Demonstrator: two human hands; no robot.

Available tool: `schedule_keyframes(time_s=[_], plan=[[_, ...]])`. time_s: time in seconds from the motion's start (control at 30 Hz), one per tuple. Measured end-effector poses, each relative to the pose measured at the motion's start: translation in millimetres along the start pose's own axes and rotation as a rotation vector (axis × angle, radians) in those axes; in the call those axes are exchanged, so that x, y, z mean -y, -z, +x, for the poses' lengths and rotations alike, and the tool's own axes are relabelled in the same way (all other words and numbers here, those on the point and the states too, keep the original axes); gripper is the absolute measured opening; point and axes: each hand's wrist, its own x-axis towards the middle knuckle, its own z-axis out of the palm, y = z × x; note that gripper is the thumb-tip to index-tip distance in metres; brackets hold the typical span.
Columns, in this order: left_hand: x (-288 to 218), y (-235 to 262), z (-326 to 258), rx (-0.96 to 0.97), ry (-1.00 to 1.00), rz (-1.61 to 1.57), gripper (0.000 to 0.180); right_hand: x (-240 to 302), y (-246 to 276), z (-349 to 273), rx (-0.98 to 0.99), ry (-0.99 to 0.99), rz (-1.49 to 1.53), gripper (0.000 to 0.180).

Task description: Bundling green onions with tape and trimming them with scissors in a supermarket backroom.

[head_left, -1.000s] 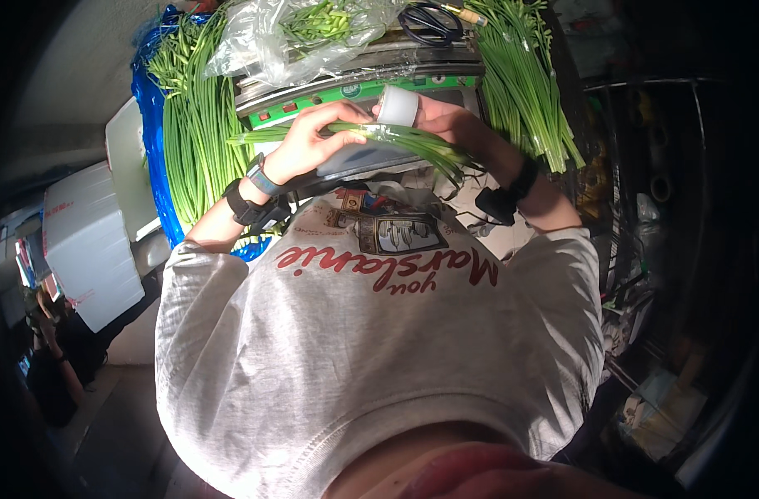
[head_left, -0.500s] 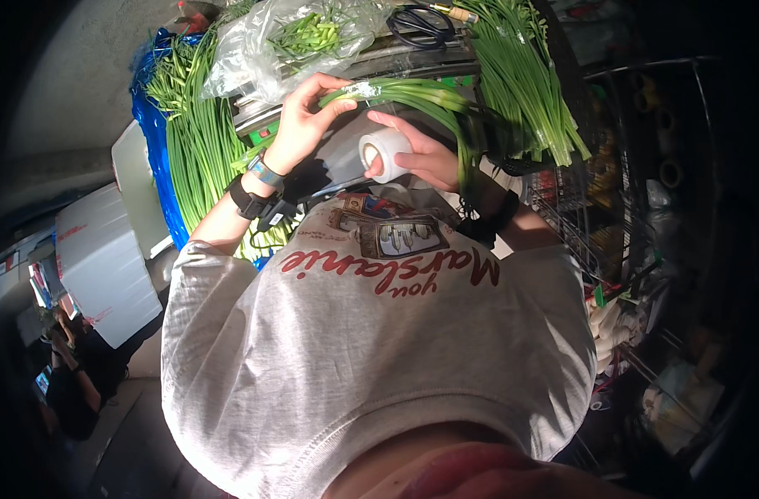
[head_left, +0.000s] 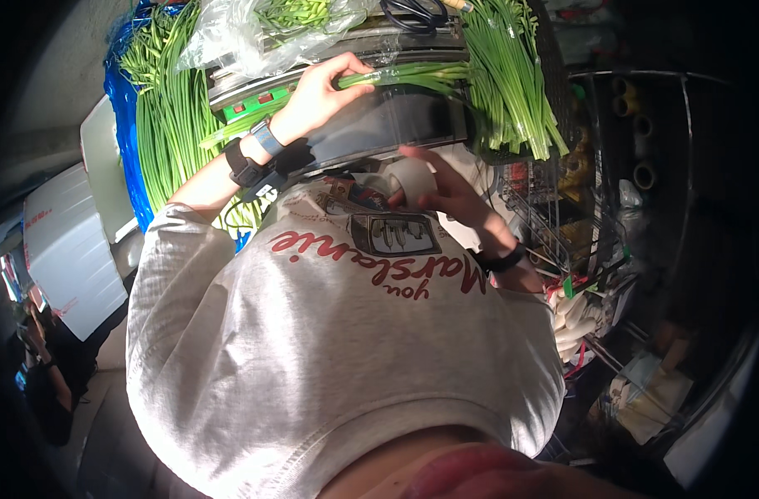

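My left hand (head_left: 319, 98) is closed around a thin bunch of long green stalks (head_left: 425, 76), which lies sideways over a dark flat machine top (head_left: 412, 116). Clear film shows on the bunch just right of my fingers. Nearer my body, my right hand (head_left: 456, 193) grips a white roll of wrapping film or tape (head_left: 415, 178); it is shaded and slightly blurred. My thumb and fingers are around the roll, apart from the bunch.
Piles of green stalks lie at left (head_left: 167, 125) on blue plastic and at right (head_left: 512, 91). Behind are a clear plastic bag (head_left: 238, 41) and a coiled black cable (head_left: 412, 15). Wire racks (head_left: 554, 216) stand right; a white box (head_left: 76, 249) and another person (head_left: 51, 374) are left.
My right hand has drawn the roll back from the bunch toward my body. The bunch now lies straighter and flatter, its right end no longer drooping over my right wrist. My left hand keeps its grip.
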Motion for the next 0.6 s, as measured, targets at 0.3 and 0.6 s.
schedule_keyframes(time_s=[0.3, 0.6], plan=[[-5, -17, -20, 0.18, -0.239, 0.408, 0.02, 100, -1, 27, -0.2, -0.101, -0.219, 0.061], [-36, -5, -50, 0.34, -0.337, 0.309, 0.015, 78, 19, 89, 0.069, 0.03, -0.068, 0.048]])
